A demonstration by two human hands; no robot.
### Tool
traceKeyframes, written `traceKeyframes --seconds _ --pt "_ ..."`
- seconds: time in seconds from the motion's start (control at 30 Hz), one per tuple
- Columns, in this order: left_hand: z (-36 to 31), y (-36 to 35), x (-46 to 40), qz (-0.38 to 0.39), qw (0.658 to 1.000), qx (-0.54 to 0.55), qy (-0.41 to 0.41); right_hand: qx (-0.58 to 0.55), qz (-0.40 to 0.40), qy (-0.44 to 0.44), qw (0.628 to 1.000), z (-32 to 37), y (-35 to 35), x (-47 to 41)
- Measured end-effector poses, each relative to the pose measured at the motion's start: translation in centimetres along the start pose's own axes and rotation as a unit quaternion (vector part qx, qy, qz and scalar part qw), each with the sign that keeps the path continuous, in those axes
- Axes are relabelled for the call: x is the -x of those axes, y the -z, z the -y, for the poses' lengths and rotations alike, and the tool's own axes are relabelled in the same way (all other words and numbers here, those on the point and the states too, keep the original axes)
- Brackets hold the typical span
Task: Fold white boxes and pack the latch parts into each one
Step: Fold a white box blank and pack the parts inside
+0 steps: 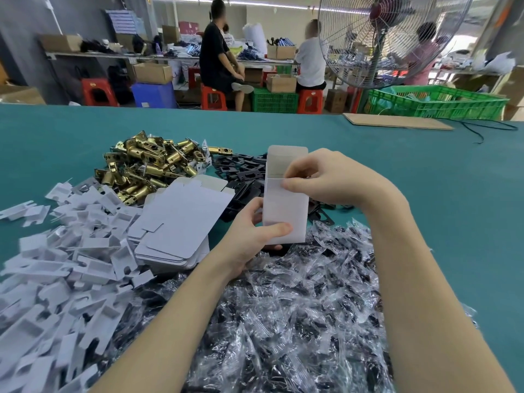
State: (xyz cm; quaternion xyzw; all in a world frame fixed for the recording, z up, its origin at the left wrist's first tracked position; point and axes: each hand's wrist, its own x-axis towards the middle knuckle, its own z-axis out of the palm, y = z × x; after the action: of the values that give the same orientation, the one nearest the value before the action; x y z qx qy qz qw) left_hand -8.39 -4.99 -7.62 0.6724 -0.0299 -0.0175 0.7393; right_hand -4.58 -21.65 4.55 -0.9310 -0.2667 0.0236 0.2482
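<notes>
The left hand (252, 236) held the lower end of a small white cardboard box (285, 205), with the thumb curled over its front face and the other fingers behind it. The right hand (320, 177) pinched the box near its upper opening, thumb and fingertips closed on the front wall. The box stood upright above the table, and its top flap was open and pointing up.

Just left of the left hand lay a stack of flat, unfolded white cardboard box blanks (175, 225). Behind this stack was a heap of brass-coloured metal latch bolts (141, 168), and to the right of the heap, behind the box, a group of flat black metal strike plates (241, 171). Under both forearms spread a large pile of small clear plastic bags with dark parts inside (297, 316). On the left side lay many white folded cardboard inserts (62, 268). All these things rested on a table covered with teal cloth (425, 171).

At the far edge lay a flat brown cardboard sheet (397, 121) near a green plastic crate (436, 102). A large metal standing fan (388, 35) stood behind, and people sat on red stools (214, 97) at another bench.
</notes>
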Motion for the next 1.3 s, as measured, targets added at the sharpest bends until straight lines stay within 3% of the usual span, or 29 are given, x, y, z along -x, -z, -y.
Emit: traceKeyframes --seconds 0.27,0.5,0.8,1.07,1.2,1.3 --pt "-0.1 0.1 0.3 0.007 1.000 -0.004 -0.007 -0.144 -0.107 0.019 0.983 -0.7 0.0 0.0" --pt "-0.1 0.0 0.3 0.004 1.000 -0.007 -0.006 -0.102 -0.116 0.035 0.987 -0.4 -0.1 -0.1" --pt "0.1 -0.1 -0.1 -0.007 1.000 -0.013 -0.002 0.144 -0.059 -0.002 0.988 2.5 -0.4 -0.2" --pt "0.1 -0.1 -0.1 -0.006 1.000 -0.013 -0.004 0.108 0.025 -0.045 0.993 2.3 -0.7 -0.3" --pt "0.2 -0.1 -0.2 -0.009 1.000 -0.010 -0.007 0.087 -0.006 -0.038 0.995 2.4 -0.6 -0.3" --pt "0.3 -0.1 -0.2 -0.018 1.000 0.003 -0.004 0.040 -0.089 -0.005 0.995 1.9 -0.1 -0.1"
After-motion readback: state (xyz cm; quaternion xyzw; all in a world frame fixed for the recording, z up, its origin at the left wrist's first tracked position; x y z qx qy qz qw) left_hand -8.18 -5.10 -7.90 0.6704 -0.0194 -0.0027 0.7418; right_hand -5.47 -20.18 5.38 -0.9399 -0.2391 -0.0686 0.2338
